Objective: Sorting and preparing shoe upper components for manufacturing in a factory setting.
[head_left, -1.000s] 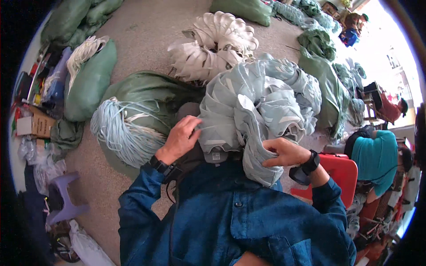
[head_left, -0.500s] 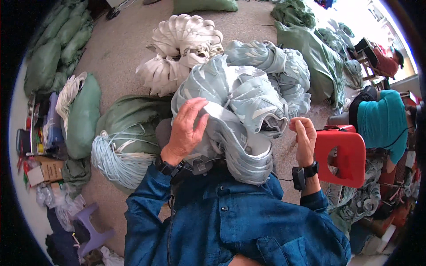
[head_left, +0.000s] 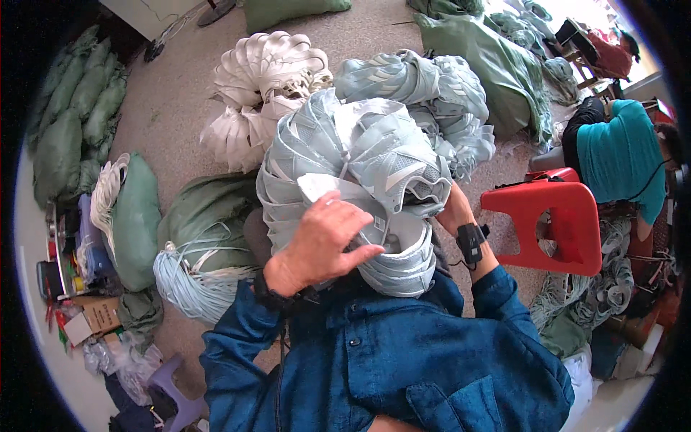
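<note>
A large bundle of pale grey-blue shoe uppers (head_left: 302,151), tied with a cord in the middle, lies in my lap. My left hand (head_left: 324,237) is over its near left side, palm down, with fingers apart and the thumb stretched to the right. A white tongue-like flap (head_left: 317,186) sticks up just beyond these fingers; whether they touch the uppers I cannot tell. Against the bundle's right side is my right hand (head_left: 452,209), its fingers hidden behind the edge of an upper. Close to my body, several nested uppers (head_left: 403,277) curve round toward my shirt.
Beyond lie a cream bundle of uppers (head_left: 266,72) and another grey-blue bundle (head_left: 396,78). Green sacks (head_left: 209,209) and pale blue cords (head_left: 191,281) are at left. A red plastic stool (head_left: 576,216) stands at right, near a person in a teal top (head_left: 619,158).
My left hand has moved right and nearer to me over the bundle. The right hand has gone from beside the bundle to behind its right edge. The whole view has shifted slightly.
</note>
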Tool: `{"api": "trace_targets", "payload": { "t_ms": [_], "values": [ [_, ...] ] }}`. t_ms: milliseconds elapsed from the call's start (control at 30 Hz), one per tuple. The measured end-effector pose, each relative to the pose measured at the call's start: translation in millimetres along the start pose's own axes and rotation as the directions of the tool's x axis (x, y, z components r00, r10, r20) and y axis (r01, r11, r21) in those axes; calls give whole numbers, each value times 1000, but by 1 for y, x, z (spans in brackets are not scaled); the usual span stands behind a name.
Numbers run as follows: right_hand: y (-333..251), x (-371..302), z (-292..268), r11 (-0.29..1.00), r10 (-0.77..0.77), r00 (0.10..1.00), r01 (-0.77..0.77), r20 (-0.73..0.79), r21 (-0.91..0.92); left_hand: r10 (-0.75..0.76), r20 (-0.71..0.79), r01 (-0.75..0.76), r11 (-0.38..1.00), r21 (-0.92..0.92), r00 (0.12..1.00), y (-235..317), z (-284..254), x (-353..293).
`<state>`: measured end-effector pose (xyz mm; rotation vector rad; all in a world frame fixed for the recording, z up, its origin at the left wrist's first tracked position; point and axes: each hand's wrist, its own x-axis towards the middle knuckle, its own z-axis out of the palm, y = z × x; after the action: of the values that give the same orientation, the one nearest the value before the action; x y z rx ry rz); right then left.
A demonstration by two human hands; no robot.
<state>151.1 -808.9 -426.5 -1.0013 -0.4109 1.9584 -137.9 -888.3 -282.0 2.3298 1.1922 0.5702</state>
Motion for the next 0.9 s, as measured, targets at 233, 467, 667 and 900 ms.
{"api": "trace_targets", "payload": {
  "t_ms": [233,467,667,900],
  "values": [
    [-14,4,17,994,35,992,-47,122,100,80,-25,-77,993,92,996,12,-2,-10],
    [-40,14,74,996,-43,973,25,225,83,102,-265,-62,986,153,959,2,23,-19],
    [-74,-14,162,823,-123,915,310,384,-476,117,-363,-18,964,266,924,5,29,-44],
    [-49,-18,229,679,103,675,489,731,-547,-22,-284,59,991,124,958,11,20,-110]
  ]
}}
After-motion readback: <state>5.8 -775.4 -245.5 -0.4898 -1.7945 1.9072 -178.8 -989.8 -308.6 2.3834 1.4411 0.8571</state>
